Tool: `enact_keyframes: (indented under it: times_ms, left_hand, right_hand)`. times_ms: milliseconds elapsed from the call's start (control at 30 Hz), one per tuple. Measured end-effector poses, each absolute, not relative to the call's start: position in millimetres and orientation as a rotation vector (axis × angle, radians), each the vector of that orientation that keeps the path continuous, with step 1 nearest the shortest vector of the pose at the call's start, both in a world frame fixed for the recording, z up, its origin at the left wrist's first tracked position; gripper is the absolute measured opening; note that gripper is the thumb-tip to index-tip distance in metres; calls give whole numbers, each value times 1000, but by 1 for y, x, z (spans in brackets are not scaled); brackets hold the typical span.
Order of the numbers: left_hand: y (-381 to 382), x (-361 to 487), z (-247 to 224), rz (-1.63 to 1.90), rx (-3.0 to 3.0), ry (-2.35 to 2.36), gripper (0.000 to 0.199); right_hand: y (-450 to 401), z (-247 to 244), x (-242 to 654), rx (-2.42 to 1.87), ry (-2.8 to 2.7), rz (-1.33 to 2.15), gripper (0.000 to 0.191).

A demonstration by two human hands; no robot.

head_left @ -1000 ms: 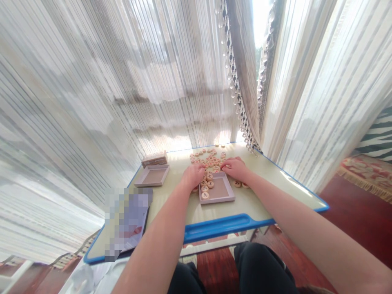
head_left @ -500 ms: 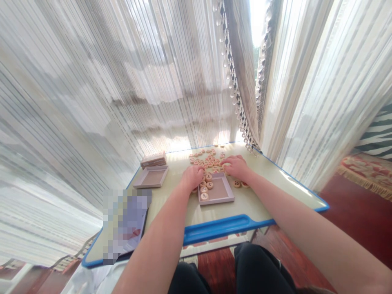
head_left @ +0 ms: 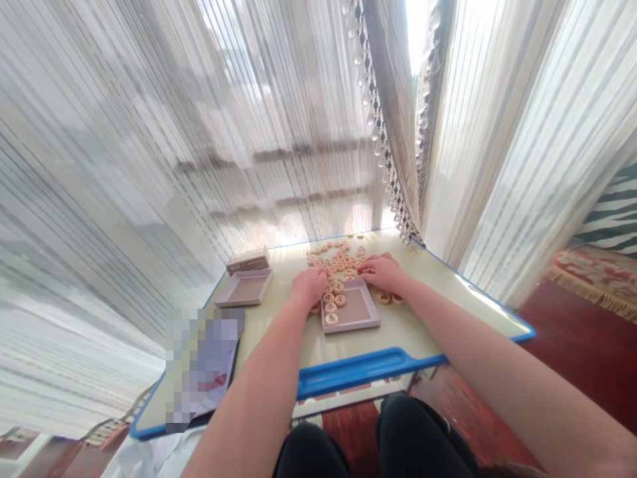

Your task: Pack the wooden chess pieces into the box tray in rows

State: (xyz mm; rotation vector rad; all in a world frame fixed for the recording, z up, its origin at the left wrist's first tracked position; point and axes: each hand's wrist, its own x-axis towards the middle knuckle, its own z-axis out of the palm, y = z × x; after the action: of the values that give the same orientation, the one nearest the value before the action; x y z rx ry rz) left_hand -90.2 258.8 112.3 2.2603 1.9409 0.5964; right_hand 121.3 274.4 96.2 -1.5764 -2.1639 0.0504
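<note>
A shallow open box tray lies in front of me, with several round wooden xiangqi pieces along its left side. My left hand is at the tray's back left corner, its fingers curled and closed; what they hold is hidden. Behind the tray spreads a loose group of xiangqi pieces. At the group's near right edge is my right hand, its fingers bent down and closed on a piece that they mostly cover. Two more pieces lie under my right wrist, and one shows partly beside my left hand.
The table has a blue rim. On its left stand a second shallow tray, a flat box behind it, and a dark-edged flat thing, partly blurred out. Sheer curtains hang along the far edge.
My left hand has shifted slightly left at the tray's corner. The fingers of my right hand have moved a little left and now cover a piece at the group's edge.
</note>
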Motion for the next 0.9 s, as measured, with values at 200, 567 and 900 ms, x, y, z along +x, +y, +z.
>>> enact_keyframes:
  times_ms: [200,567,900]
  left_hand:
    - [259,-91,112,548,2260,1943,38]
    - [257,-84,113,692,2430,1706,38]
    - [254,-81,117,602,2309,1938,38]
  right_hand:
    - [274,97,120,-1615,-2154,65,25]
    - [274,97,120,-1581,-2136,91,26]
    - [276,94,119,-1587,-2146,62,28]
